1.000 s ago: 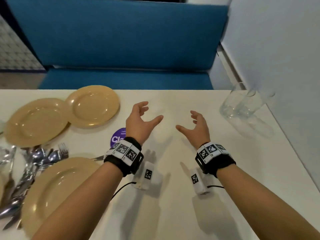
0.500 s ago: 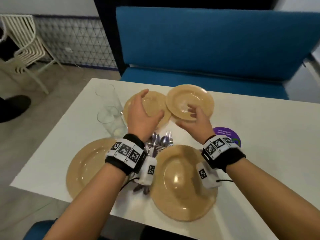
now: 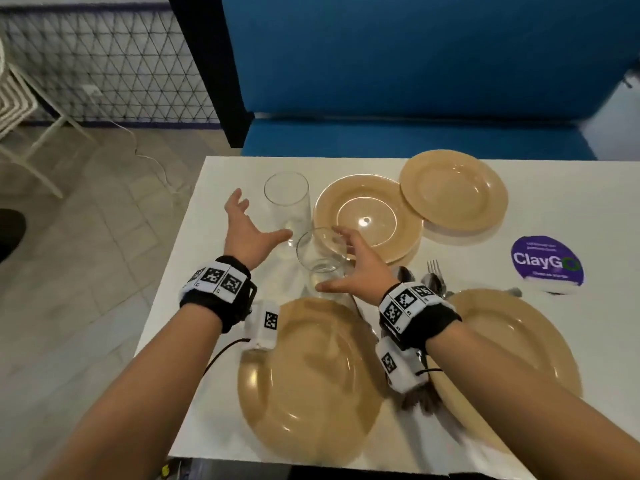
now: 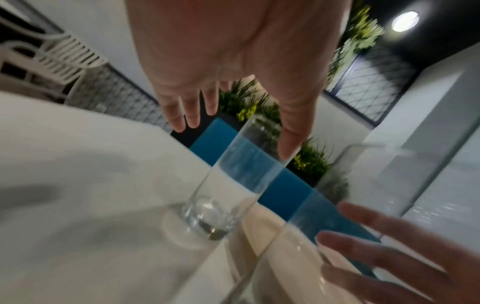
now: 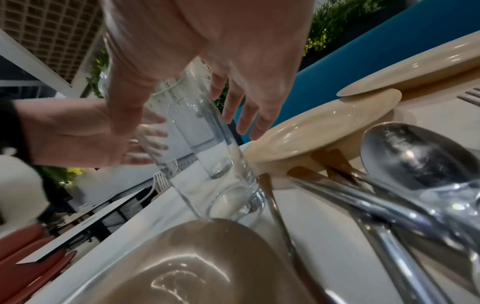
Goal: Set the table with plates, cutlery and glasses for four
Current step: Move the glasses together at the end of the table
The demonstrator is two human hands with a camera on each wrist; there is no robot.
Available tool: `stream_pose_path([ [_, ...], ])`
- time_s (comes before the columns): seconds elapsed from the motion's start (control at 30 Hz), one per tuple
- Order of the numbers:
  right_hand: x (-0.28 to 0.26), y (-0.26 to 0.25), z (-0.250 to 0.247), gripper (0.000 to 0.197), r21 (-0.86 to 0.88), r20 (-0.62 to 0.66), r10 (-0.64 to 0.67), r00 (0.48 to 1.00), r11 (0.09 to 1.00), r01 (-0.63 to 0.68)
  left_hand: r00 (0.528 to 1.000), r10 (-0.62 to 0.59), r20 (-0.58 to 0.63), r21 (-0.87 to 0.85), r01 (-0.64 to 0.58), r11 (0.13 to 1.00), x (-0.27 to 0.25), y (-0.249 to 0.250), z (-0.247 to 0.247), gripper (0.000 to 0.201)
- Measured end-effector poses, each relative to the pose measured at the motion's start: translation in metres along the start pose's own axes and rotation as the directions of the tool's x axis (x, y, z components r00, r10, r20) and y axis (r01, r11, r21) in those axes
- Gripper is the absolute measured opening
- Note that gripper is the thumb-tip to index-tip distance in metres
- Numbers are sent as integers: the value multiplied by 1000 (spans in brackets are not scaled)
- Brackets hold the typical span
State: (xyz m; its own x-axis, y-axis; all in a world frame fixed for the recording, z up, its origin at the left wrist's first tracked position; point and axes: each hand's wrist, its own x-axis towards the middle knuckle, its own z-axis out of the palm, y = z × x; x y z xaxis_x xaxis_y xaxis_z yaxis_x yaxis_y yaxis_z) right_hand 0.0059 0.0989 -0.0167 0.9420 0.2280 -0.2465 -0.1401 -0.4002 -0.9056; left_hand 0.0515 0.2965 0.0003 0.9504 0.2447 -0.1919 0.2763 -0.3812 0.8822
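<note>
Head view: left hand [image 3: 247, 230] spread beside far glass [image 3: 287, 199]; right hand [image 3: 353, 268] spread around near glass [image 3: 320, 252], four plates [image 3: 367, 216] on table [image 3: 554, 188]. Left wrist: fingers [image 4: 179, 115] apart, thumb at far glass rim. Right wrist: fingers [image 5: 244, 111] apart, flanking near glass, spoons [image 5: 415, 156] beside.

Light is coming from overhead, glaring off the centre of a far plate [image 3: 367, 216] and throwing soft shadows of the arms onto the white surface [image 3: 554, 188]. The head view is staying fairly sharp but is bending at its edges. A round ceiling lamp [image 4: 405, 21] is blazing in the left wrist view, where everything is smearing with motion blur. The spoons [image 5: 415, 156] are glinting, and the near plate [image 5: 197, 267] is lying in shade.
</note>
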Motion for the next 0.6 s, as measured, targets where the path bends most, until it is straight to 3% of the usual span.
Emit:
stream_pose_path([
  [0.13,2,-2,10,89,26,-48,-15,999,1000,16,992,9,122,-22,-7,1000,26,-7,17,110],
  [0.23,1,-2,13,81,23,-82,-25,996,999,27,987,47,154,-43,-41,998,38,-8,28,101],
  [0.37,1,0,17,77,1,-147,-48,988,999,48,993,52,103,-25,-50,998,42,-9,35,79],
  [0.6,-6,-4,-2,75,95,-219,-48,974,993,70,985,167,38,80,-170,982,31,10,26,74],
])
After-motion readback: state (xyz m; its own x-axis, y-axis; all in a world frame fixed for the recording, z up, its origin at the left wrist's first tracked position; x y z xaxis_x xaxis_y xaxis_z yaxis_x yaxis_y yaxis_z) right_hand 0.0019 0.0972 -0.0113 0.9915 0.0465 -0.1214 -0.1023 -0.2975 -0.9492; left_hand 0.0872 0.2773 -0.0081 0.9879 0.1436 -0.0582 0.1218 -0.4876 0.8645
